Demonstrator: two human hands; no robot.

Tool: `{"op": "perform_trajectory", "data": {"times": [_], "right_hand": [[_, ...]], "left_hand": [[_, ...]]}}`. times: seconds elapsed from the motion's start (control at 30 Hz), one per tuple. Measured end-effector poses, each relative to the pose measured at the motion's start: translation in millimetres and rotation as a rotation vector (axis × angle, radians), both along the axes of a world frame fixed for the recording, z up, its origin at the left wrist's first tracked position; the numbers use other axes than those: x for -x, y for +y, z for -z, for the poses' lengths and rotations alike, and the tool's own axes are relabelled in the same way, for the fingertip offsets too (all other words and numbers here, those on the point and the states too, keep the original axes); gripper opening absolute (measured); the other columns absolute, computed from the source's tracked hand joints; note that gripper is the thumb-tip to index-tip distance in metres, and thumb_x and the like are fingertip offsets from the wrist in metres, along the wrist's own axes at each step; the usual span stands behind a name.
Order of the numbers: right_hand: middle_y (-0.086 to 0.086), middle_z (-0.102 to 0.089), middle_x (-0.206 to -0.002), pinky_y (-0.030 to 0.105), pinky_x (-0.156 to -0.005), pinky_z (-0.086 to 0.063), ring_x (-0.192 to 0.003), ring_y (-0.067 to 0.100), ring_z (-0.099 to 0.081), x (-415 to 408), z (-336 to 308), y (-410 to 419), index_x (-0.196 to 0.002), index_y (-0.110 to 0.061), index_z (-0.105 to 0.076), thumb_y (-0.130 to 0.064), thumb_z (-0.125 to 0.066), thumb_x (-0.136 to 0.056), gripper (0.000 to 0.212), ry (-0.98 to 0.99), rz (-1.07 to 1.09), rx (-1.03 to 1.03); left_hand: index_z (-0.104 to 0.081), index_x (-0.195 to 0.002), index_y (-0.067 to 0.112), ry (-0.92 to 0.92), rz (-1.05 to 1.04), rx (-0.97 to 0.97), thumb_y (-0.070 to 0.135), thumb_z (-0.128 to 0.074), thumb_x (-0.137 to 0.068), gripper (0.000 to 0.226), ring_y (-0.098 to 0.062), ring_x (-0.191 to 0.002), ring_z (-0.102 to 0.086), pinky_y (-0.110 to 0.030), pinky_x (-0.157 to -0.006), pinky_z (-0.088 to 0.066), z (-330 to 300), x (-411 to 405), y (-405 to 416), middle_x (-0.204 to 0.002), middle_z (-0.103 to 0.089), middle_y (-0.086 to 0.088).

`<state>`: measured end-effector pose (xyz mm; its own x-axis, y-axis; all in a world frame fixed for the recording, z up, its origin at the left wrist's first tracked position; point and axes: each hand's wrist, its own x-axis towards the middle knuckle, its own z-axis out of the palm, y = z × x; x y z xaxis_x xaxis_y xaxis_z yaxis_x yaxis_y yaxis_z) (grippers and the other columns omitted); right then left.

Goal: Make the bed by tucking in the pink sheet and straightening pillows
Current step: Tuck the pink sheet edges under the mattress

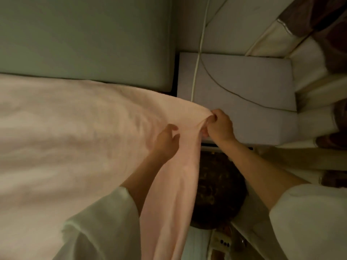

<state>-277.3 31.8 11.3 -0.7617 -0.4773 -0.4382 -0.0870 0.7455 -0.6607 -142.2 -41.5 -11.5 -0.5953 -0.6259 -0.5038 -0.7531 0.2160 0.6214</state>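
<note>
Pink sheet covers the bed, its corner lifted off the mattress edge. Right hand pinches the corner tight; left hand has fingers loosely curled at the fabric, grip unclear. Risk: a one-sided pull skews the sheet or it slips free. White nightstand crowds the tuck gap; its cable could snag.
</note>
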Motion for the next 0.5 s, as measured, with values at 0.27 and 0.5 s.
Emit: {"op": "perform_trajectory", "data": {"times": [0.27, 0.5], "right_hand": [[0.008, -0.036, -0.133, 0.028, -0.075, -0.047, -0.093, 0.020, -0.056, -23.8, 12.1, 10.3, -0.128, -0.014, -0.046, -0.017, -0.046, -0.096, 0.032, 0.190, -0.133, -0.104], [0.010, -0.050, -0.129, 0.031, -0.090, -0.048, -0.108, 0.024, -0.057, -57.9, 36.0, -13.2, -0.142, -0.018, -0.032, -0.018, -0.038, -0.099, 0.044, 0.063, -0.587, 0.015]], "left_hand": [[-0.045, -0.134, 0.020, -0.210, 0.183, 0.652, 0.021, -0.047, -0.093, 0.041, -0.027, -0.140, -0.021, -0.050, -0.112, -0.014, 10.6, -40.9, -42.6, -0.148, -0.035, -0.004], [0.000, -0.149, 0.030, -0.414, 0.409, 0.608, 0.054, -0.040, -0.091, 0.075, -0.029, -0.144, 0.016, -0.064, -0.112, -0.003, 28.2, -45.8, -72.9, -0.158, 0.015, -0.001]]}}
